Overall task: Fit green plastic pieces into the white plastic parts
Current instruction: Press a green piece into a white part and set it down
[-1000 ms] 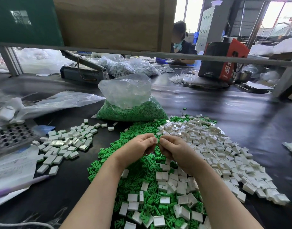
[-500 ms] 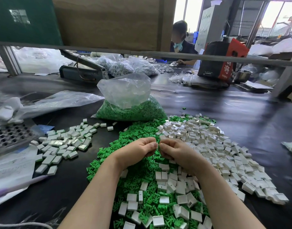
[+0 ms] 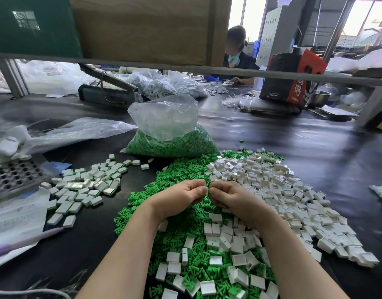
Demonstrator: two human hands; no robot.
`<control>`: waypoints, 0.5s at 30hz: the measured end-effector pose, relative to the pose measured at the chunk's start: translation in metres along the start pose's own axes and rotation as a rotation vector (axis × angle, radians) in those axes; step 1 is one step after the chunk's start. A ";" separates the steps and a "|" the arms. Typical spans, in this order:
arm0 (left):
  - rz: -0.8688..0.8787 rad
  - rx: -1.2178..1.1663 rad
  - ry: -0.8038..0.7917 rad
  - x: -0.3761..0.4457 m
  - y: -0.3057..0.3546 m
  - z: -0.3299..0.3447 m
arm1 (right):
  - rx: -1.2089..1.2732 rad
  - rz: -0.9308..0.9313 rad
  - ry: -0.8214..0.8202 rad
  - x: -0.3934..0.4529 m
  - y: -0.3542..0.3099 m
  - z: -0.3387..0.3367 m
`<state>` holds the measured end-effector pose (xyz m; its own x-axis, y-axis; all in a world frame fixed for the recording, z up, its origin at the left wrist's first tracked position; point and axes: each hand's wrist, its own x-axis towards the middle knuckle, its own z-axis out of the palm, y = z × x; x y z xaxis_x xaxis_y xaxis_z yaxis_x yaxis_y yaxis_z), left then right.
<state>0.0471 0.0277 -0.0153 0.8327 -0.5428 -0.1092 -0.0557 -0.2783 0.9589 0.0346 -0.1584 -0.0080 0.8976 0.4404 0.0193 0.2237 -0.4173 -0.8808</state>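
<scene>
My left hand (image 3: pixel 181 196) and my right hand (image 3: pixel 231 198) meet fingertip to fingertip above the piles. Their fingers are curled and pinch a small piece between them, which the fingers hide almost entirely. Under and in front of my hands spreads a heap of loose green plastic pieces (image 3: pixel 185 231). A wide heap of white plastic parts (image 3: pixel 278 190) lies to the right and spills over the green ones near my forearms. To the left lies a separate group of white parts (image 3: pixel 84 188), some showing green at their edges.
A clear bag of green pieces (image 3: pixel 170 139) stands behind the heaps. A perforated metal tray (image 3: pixel 15 180) and papers lie at the left, with a purple pen (image 3: pixel 23 240). A low metal bar (image 3: pixel 207 69) crosses overhead. Another person (image 3: pixel 237 55) works at the far side.
Both hands stay joined at the fingertips and have sunk slightly toward me over the green heap. The piles have not moved.
</scene>
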 end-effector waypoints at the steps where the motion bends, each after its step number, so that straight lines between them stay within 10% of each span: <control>1: 0.002 0.006 -0.001 0.000 -0.001 0.000 | -0.010 -0.002 0.004 0.000 0.000 0.000; 15: 0.029 0.166 0.093 -0.003 0.005 0.001 | -0.010 -0.020 0.073 0.003 0.004 0.005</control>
<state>0.0439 0.0267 -0.0105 0.8764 -0.4790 -0.0503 -0.1637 -0.3946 0.9042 0.0363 -0.1542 -0.0136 0.9184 0.3892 0.0716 0.2449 -0.4170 -0.8753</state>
